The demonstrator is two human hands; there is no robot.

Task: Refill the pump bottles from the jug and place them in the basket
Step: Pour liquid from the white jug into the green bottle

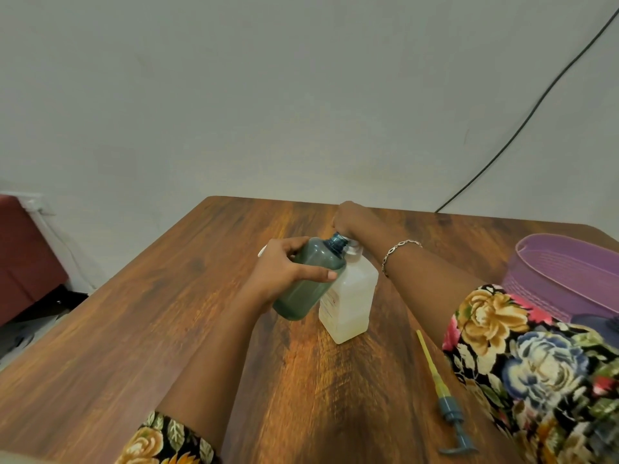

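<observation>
- Grey wall [268, 95] fills the background, and a black cable [536, 105] runs across it down to the wooden bench [201, 329].
- A purple basket [536, 289] stands at the right edge of the bench, well apart from the bottles. I see no pump bottle clearly inside it.
- The whitish jug [351, 296] stands upright near the middle of the bench.
- The blue-green bottle [308, 286] is tilted, with its open neck close beside the top of the jug.
- The left hand [284, 269] wraps its fingers and thumb round this bottle.
- The right hand [348, 217] is at the top of the jug. Its fingers are hidden, so I cannot tell what it grips.
- The pump [449, 406] lies on the bench just beside the right sleeve.
- Risk, as I judge it: any liquid in the tilted, open bottle can spill. The bottle can also knock the jug, and the sleeve can sweep the pump off the bench.
</observation>
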